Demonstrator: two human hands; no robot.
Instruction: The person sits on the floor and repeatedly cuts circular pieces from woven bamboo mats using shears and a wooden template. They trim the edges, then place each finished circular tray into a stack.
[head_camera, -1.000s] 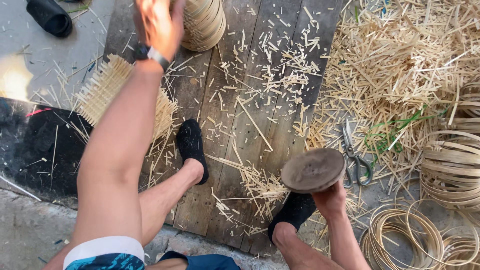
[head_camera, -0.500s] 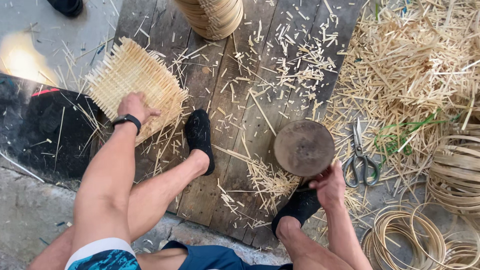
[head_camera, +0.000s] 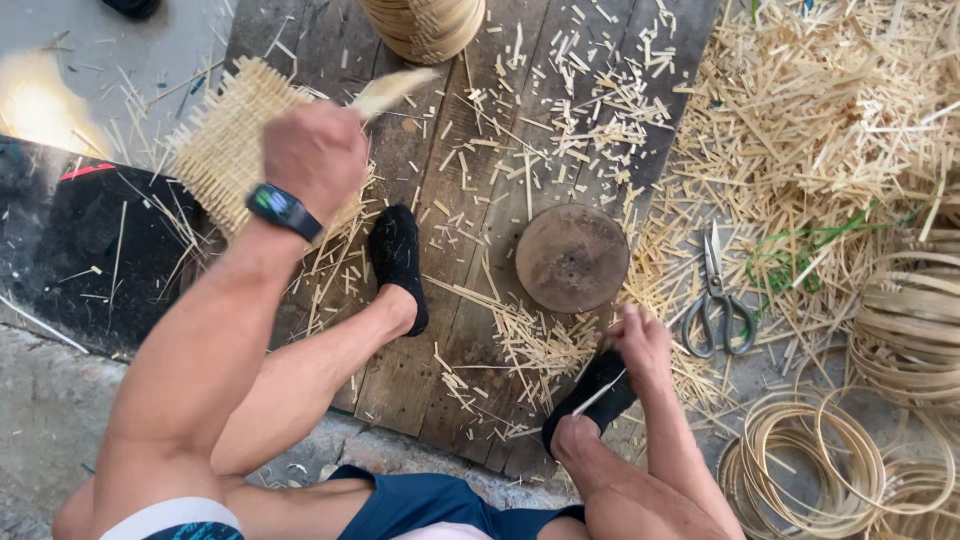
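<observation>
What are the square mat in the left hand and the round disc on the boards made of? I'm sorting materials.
Woven mat: looks like pale split bamboo or cane, unfinished, with loose strip ends. Round disc: seemingly dark worn wood, matte; uncertain.

Basket-weaving workshop (bamboo offcuts (head_camera: 830, 130), scissors (head_camera: 716, 295)).

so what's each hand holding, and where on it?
Left hand grips the woven mat at its right edge, lifted off the boards. Right hand holds nothing clear; it sits beside the round wooden block, apart from it.
</observation>
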